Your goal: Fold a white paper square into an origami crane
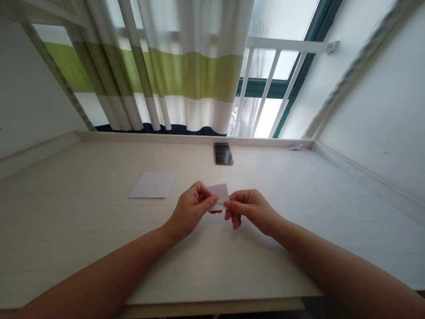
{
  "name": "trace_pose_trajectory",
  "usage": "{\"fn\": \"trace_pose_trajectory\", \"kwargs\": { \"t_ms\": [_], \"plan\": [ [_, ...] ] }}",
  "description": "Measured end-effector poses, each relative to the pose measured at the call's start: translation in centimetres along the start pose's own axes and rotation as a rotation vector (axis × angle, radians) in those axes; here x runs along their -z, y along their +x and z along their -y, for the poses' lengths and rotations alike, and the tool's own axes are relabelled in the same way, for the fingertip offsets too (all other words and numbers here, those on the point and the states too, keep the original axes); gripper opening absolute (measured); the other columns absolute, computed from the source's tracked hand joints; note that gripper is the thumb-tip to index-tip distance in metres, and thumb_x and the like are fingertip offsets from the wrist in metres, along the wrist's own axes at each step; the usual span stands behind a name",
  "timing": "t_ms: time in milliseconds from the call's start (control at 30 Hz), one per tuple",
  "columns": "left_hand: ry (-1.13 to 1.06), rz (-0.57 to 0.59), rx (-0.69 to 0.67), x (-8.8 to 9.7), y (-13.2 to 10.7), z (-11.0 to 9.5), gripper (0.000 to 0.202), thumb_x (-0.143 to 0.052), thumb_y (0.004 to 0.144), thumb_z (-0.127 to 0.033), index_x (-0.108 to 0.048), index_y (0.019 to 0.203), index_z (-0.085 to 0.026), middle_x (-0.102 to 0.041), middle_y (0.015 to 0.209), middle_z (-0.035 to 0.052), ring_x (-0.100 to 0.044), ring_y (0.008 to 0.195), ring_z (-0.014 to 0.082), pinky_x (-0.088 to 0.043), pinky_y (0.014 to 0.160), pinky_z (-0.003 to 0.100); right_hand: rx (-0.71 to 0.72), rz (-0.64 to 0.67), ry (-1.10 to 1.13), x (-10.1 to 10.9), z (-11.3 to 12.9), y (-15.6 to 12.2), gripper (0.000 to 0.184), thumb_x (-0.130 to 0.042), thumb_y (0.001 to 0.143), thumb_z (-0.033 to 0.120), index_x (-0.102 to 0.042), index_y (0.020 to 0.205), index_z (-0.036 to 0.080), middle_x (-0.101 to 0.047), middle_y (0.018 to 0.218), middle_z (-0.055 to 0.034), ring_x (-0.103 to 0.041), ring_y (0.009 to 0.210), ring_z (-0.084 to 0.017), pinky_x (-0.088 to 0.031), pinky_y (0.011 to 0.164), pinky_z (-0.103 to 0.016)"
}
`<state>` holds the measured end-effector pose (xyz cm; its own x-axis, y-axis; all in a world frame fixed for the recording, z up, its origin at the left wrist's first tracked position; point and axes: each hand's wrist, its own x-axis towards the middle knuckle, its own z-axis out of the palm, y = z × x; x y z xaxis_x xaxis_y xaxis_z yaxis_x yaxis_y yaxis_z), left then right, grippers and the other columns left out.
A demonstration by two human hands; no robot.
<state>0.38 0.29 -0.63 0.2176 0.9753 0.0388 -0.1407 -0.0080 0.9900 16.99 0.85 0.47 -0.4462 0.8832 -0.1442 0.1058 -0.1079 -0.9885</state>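
Small paper [219,191] is over the table [79,248], mid-view, in both hands. Left hand [190,207] pinches it from 9 o'clock, thumb on top; right hand [255,209] has a narrow thumb-and-finger pinch on the 4 o'clock corner. Far edge runs roughly 9-to-3, exposed far corner points about 1. Left end covered, so can't call the long axis. Paper sheet [152,185] lies flat between 9 and 10, blurred dark item [222,153] at 12.

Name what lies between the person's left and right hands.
In the head view, a small piece of white paper lies between the left hand and the right hand; both hands are gripping it.
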Motion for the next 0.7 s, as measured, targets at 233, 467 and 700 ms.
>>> {"fn": "trace_pose_trajectory", "kwargs": {
  "t_ms": [233,467,700],
  "plan": [
    [-0.118,0.023,0.005,-0.07,0.18,-0.06,0.034,-0.065,0.067,-0.023,-0.032,0.075,-0.02,-0.062,0.055,-0.0065,-0.063,0.054,0.0134,-0.051,0.057,0.029,-0.001,-0.004,0.066,0.06,-0.25,0.16,0.023,-0.062,0.069,0.03,-0.056,0.058,0.011,-0.062,0.053,-0.0004,-0.054,0.037,-0.007,-0.039,0.04,-0.018],
    [-0.143,0.115,0.029,0.42,0.34,-0.05,0.036,-0.06,0.072,-0.026,-0.027,0.082,-0.022,-0.064,0.064,-0.0037,-0.065,0.061,0.0167,-0.049,0.062,0.032,-0.012,-0.036,0.092,0.18,-0.15,0.16,0.021,-0.063,0.067,0.028,-0.055,0.056,0.011,-0.061,0.05,0.0001,-0.053,0.035,-0.007,-0.037,0.037,-0.017],
    [-0.119,0.105,0.083,0.37,0.25,-0.23,0.058,-0.067,0.066,-0.019,-0.025,0.106,-0.02,-0.066,0.073,-0.0006,-0.063,0.068,0.0143,-0.048,0.069,0.031,-0.023,-0.039,0.067,-0.3,-0.25,0.12,0.023,-0.063,0.067,0.03,-0.054,0.055,0.012,-0.06,0.049,0.0006,-0.052,0.034,-0.007,-0.037,0.038,-0.018]
  ]
}}
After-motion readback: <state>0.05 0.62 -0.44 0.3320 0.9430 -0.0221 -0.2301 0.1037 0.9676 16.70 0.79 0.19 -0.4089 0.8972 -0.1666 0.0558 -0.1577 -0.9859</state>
